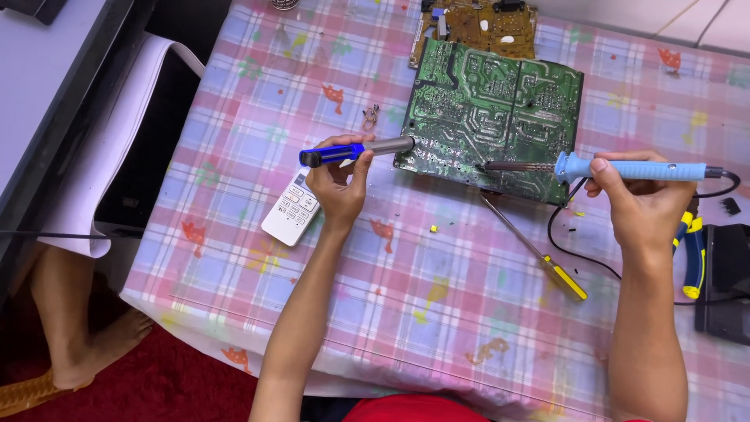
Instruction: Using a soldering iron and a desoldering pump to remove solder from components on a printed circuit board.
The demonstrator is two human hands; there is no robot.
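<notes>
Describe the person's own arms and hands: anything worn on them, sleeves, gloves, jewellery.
Both forearms are bare up to the bottom edge of the picture, with no sleeves in view. The left hand and the right hand wear no gloves; no rings, watch or bracelets show. A bit of red clothing shows between the arms.

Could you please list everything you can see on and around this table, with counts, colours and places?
circuit board: one, green, table centre, solder side up
second circuit board: one, brown, behind the green one at the far edge
desoldering pump: one, blue and silver, in the left hand, tip at the green board's left edge
soldering iron: one, light blue handle, in the right hand, tip on the green board
screwdriver: one, yellow handle, lying in front of the board
remote control: one, white, under the left hand
pliers: one, blue and yellow grips, far right
tablecloth: one, pink and blue checks
left hand: one, gripping the pump
right hand: one, gripping the iron
</notes>
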